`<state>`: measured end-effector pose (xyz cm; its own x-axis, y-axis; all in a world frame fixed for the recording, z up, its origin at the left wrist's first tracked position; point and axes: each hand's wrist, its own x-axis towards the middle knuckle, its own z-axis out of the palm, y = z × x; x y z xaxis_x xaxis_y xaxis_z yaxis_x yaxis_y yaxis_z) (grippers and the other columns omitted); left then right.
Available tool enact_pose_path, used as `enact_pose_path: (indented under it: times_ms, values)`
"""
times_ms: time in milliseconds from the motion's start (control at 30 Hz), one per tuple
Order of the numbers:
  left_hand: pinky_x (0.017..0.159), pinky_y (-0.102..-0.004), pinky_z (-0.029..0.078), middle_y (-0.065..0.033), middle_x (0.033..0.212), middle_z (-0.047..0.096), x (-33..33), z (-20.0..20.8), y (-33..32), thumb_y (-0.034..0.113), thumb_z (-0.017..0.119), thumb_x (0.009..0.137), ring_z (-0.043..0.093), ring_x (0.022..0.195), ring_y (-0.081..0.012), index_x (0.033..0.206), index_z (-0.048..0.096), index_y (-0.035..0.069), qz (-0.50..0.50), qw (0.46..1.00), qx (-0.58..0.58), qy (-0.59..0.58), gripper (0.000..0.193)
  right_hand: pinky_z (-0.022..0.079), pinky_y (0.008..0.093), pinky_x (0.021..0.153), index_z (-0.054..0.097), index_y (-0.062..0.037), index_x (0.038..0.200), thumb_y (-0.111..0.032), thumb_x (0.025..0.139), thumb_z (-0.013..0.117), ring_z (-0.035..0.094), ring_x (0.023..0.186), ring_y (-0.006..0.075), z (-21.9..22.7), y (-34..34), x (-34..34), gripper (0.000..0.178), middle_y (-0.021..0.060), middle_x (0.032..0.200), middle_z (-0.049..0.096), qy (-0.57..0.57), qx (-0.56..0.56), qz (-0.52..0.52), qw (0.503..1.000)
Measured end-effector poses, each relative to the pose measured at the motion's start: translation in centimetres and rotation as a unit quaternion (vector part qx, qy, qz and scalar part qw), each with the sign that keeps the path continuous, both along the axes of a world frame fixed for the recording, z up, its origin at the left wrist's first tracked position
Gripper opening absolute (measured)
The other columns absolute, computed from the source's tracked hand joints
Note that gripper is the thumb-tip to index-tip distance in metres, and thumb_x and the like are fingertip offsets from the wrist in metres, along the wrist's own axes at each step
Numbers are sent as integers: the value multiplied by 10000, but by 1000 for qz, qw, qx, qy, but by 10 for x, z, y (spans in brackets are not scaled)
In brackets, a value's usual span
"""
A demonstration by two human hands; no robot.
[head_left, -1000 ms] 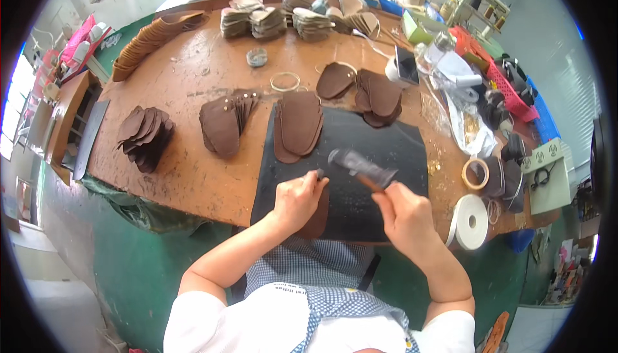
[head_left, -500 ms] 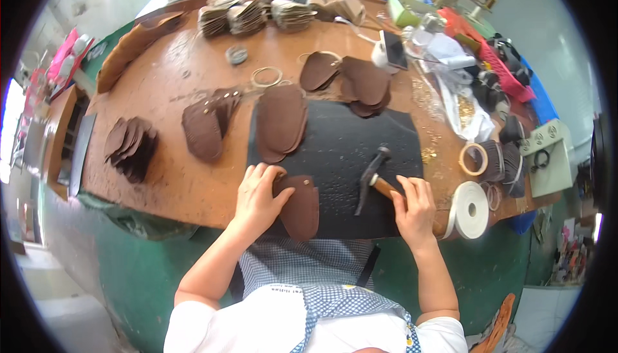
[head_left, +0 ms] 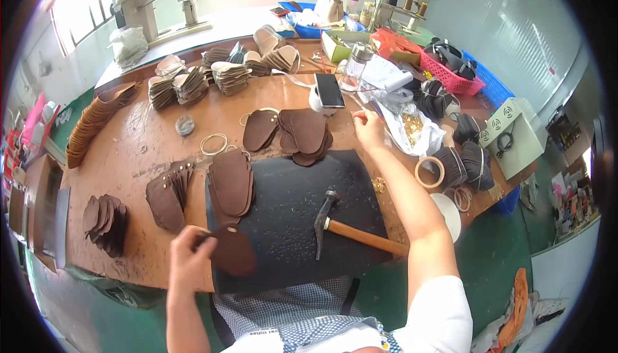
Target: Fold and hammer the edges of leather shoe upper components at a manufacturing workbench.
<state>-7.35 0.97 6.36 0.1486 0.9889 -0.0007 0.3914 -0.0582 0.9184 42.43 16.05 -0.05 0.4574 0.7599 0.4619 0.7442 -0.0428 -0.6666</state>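
Observation:
My left hand [head_left: 188,257] is closed on a dark brown leather piece [head_left: 235,251], rounded with a small metal stud near its top. The piece is slightly blurred, over the near left corner of the black mat [head_left: 290,269]. My right hand [head_left: 368,129] is stretched far forward, fingers pinched together, beside the phone [head_left: 329,90] and the plastic bag of small gold-coloured pieces [head_left: 412,127]. Whatever it may hold is too small to make out. A hammer [head_left: 364,236] with a wooden handle lies on the mat, its handle end under my right forearm.
Stacked brown leather pieces [head_left: 230,185] lie across the mat's far left edge; more piles [head_left: 106,224] are at left. A tape roll [head_left: 429,171], a white roll [head_left: 449,216] and dark bundles [head_left: 476,163] stand right. A glass jar [head_left: 356,66] stands behind the phone.
My right hand has left the hammer's handle and reached far forward past the mat. My left hand still has the leather piece, now raised at its top edge. The view has tilted up.

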Motion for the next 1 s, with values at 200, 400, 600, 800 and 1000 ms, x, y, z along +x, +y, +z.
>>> enact_pose_path:
  times_ms: [200,400,600,800,1000]
  values:
    - [779,-345,488,-102,888,630,-110,5,74,81,730,830,605,842,-225,993,658,-12,197,927,163,274,201,447,461,1054,619,59,1226,-405,839,755,569,1218,394,10,89,-30,619,243,1271,620,-57,-93,-25,994]
    - [737,-384,494,-114,904,642,-35,-19,37,12,709,812,607,830,-291,930,685,35,184,895,294,280,123,222,575,1217,508,123,1379,-703,731,708,409,1399,405,14,139,-17,1069,238,1429,551,-137,-239,-78,958]
    - [698,-393,509,-122,898,621,34,-47,-48,-36,719,785,622,845,-304,888,680,30,108,944,220,219,129,292,517,1203,498,97,1401,-642,692,737,419,1394,398,32,146,-43,1052,250,1411,557,-80,-311,-40,946]
    - [735,-411,507,-119,915,606,48,-56,-48,-20,717,780,619,856,-316,891,675,40,112,943,223,221,132,379,426,1147,705,-10,1211,-593,629,772,479,1327,432,-11,162,-3,826,246,1269,663,-85,-186,-105,973]
    - [742,-412,507,-120,910,609,45,-60,-50,-16,716,780,622,863,-318,889,675,41,120,941,224,224,130,359,449,1172,544,19,1371,-589,645,809,432,1376,431,-4,155,-10,983,308,1431,481,-73,-238,-76,965]
